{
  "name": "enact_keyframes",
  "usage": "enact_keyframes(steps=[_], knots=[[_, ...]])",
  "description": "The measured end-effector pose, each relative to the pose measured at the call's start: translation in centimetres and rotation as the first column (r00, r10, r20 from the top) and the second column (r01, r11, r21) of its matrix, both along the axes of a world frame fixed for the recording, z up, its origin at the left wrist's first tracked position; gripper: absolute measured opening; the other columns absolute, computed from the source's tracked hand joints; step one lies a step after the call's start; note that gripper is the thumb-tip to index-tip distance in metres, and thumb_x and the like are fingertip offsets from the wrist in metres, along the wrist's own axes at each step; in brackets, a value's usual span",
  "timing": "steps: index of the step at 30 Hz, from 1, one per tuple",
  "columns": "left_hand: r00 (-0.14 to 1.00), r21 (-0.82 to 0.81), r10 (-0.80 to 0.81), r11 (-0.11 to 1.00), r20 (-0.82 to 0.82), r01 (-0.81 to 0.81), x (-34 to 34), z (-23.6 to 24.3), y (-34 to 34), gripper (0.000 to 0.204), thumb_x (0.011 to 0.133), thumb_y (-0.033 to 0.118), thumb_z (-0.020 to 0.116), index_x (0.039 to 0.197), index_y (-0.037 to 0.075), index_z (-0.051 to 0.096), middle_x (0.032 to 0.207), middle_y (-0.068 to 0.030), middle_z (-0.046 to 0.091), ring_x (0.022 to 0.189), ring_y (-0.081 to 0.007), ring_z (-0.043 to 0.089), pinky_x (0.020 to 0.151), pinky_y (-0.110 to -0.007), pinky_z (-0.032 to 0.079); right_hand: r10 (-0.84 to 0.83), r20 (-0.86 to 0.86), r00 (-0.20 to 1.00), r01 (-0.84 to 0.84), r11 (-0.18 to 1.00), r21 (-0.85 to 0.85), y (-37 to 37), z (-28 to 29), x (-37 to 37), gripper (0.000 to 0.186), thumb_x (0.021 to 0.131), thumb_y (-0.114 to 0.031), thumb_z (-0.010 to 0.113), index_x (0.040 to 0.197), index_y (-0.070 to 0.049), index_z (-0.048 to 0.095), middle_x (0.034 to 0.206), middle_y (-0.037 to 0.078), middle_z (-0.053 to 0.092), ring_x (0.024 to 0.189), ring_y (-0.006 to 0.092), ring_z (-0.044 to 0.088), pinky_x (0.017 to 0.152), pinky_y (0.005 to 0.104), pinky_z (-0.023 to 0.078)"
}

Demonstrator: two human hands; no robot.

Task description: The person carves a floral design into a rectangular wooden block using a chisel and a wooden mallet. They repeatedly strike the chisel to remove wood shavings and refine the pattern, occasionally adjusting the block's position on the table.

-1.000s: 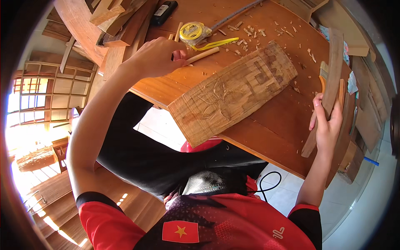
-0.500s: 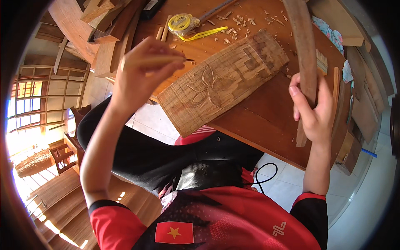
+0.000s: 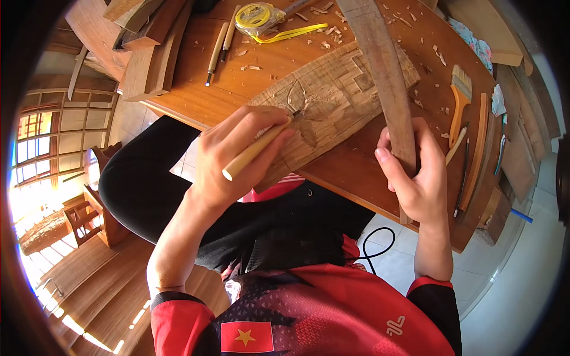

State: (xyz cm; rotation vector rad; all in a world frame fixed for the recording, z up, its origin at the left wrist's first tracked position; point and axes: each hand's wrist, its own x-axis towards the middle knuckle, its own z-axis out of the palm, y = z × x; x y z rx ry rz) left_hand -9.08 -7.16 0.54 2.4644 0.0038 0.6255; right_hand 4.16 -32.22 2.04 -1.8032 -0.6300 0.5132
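My left hand [image 3: 228, 151] is closed around the pale handle of a carving chisel [image 3: 252, 155]. The chisel's dark tip is at the carved flower on a wooden board [image 3: 335, 89], and I cannot tell whether it touches. That board lies slantwise on the brown table, one end reaching past the near edge, with blocky relief carved at its far end. In my right hand [image 3: 418, 175] is a long, flat wooden stick [image 3: 383, 71], gripped near its lower end. The stick slants up over the board and hides part of it.
Two more carving chisels [image 3: 217, 54] lie at the table's back left, beside a yellow tape measure [image 3: 252, 19]. Wood shavings [image 3: 439, 54] are scattered around. At right are a flat brush [image 3: 459, 98], a pencil [image 3: 464, 172] and wood strips. Stacked planks [image 3: 148, 74] stand at left.
My left hand has come down and right with the chisel, from above the table to the carved flower. My right hand and the stick have shifted left, over the board.
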Motion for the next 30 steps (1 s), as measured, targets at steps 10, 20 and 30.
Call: enact_keyframes(steps=[10,20,30], knots=[[0.993,0.059,-0.107,0.993,0.050,0.104,0.3,-0.2,0.3,0.024,0.082,-0.005,0.082,0.103,0.000,0.072,0.101,-0.0132,0.077,0.089,-0.0263,0.078,0.074,-0.033,0.062,0.018,0.081,0.997,-0.015,0.999,-0.043,0.0,0.0,-0.5,0.023,0.092,-0.011,0.076,0.104,0.000,0.059,0.080,0.007,0.066,0.068,0.0127,0.061,0.062,0.0293,0.048],[0.998,0.072,-0.028,0.997,0.064,0.023,-0.1,-0.7,-0.9,0.024,0.081,-0.006,0.081,0.103,0.000,0.072,0.099,-0.0121,0.077,0.086,-0.0256,0.078,0.070,-0.031,0.062,0.094,0.150,0.984,-0.080,0.992,-0.095,-1.4,3.0,-1.5,0.032,0.091,-0.013,0.072,0.117,0.005,0.065,0.082,0.009,0.065,0.067,0.0147,0.062,0.061,0.0280,0.047],[0.999,0.067,0.009,0.998,0.045,-0.012,-0.2,-0.8,-1.4,0.023,0.080,-0.003,0.084,0.100,0.000,0.072,0.098,-0.0128,0.077,0.084,-0.0241,0.078,0.068,-0.030,0.061,0.229,0.688,0.689,-0.283,0.959,-0.036,-1.8,1.1,-4.7,0.045,0.085,-0.021,0.080,0.121,0.003,0.069,0.091,0.012,0.073,0.066,0.0212,0.070,0.054,0.0326,0.057]])
